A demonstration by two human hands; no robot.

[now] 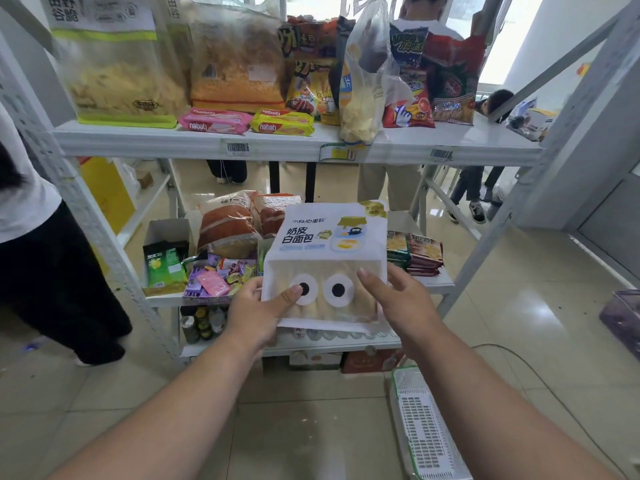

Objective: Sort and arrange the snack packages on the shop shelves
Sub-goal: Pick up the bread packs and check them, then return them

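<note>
Both hands hold one white bread bag (325, 268), printed with two cartoon eyes, in the air in front of the middle shelf (429, 285). Left hand (258, 315): thumb laid over the bag's face near one eye, remaining fingers behind the bag, not visible. Right hand (398, 303): thumb on the face at the bag's right side, fingers wrapped round its edge. Bag is tilted, top away from the viewer, not resting on any shelf.

Progress, as judged: partway.
- Top shelf (194, 142) looks mostly stocked: two large cereal bags (121, 64), a pink wafer pack (215, 121) and a yellow wafer pack (282, 122) lying flat, chip bags (446, 77) standing at right.
- A clear bag of chips (363, 84) leans over the shelf's front edge; likely needs straightening.
- Middle shelf holds bread loaves (228, 226), a box of loose sweets (218, 278) and stacked flat packets (420, 252); the spot directly behind the held bag seems a candidate placement.

Hidden or unclear:
- The held bag covers the centre of the middle shelf.
- Lower shelf: only can tops and bottle caps show.
- A white basket (420, 427) on the floor is cut off by the frame's lower edge.
- Shelf labels unreadable.
</note>
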